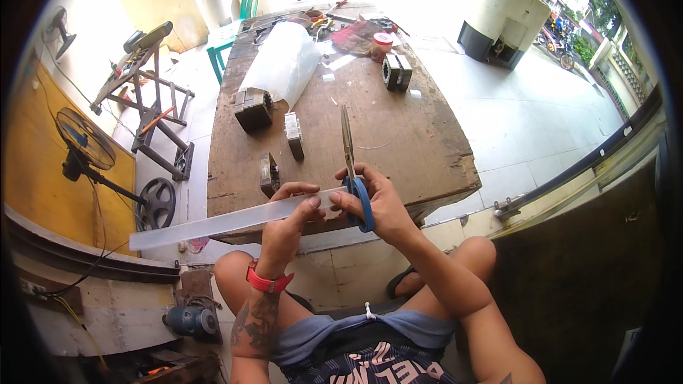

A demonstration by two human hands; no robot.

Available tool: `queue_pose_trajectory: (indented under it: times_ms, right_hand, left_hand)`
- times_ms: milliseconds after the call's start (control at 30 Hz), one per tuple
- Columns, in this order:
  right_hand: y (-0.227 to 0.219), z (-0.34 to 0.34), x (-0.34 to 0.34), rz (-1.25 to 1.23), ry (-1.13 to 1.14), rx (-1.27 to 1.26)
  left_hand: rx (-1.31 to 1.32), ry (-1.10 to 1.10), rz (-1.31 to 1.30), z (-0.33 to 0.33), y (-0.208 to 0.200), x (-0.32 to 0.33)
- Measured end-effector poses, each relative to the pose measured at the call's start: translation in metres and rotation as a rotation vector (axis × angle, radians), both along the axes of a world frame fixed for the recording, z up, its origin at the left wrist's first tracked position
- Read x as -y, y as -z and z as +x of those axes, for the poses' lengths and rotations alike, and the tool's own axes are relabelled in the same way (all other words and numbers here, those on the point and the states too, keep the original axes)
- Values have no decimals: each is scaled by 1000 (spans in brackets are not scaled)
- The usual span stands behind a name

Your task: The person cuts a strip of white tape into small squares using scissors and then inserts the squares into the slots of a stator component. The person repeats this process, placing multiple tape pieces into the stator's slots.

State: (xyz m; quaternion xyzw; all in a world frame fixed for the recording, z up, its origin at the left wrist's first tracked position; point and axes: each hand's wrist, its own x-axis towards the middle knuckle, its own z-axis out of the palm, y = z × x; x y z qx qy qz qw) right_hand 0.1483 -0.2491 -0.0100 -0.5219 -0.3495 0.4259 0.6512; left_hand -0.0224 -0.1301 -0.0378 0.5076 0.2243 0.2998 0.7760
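A long, narrow strip of translucent plastic (206,227) stretches leftward past the table's near edge. My left hand (283,231) is closed on it close to its right end, thumb on top. In my right hand (388,208) is a pair of scissors (367,212) with blue handles, its blades together and pointing away from me. The thumb and finger of that same hand also touch the strip's right end. Beyond my hands, a dark block with a pale top (294,136) and a smaller dark metal piece (269,174) stand on the wooden table (405,146).
A curled translucent sheet (284,57) leans by a dark layered metal block (254,112). Another block (396,72), a red-lidded tub (382,44), a red cloth (356,35) and tools lie farther back. A fan (85,139) stands left; a power tool (191,321) sits lower left.
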Motion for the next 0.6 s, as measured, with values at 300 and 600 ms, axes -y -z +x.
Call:
queue_pose_trajectory:
  times_ms: [300, 600]
  right_hand:
    - [25, -12, 61, -382, -83, 340]
    - [45, -15, 57, -406, -134, 398]
  left_hand:
    - [128, -217, -138, -2, 18, -1]
    - [61, -142, -152, 16, 20, 12]
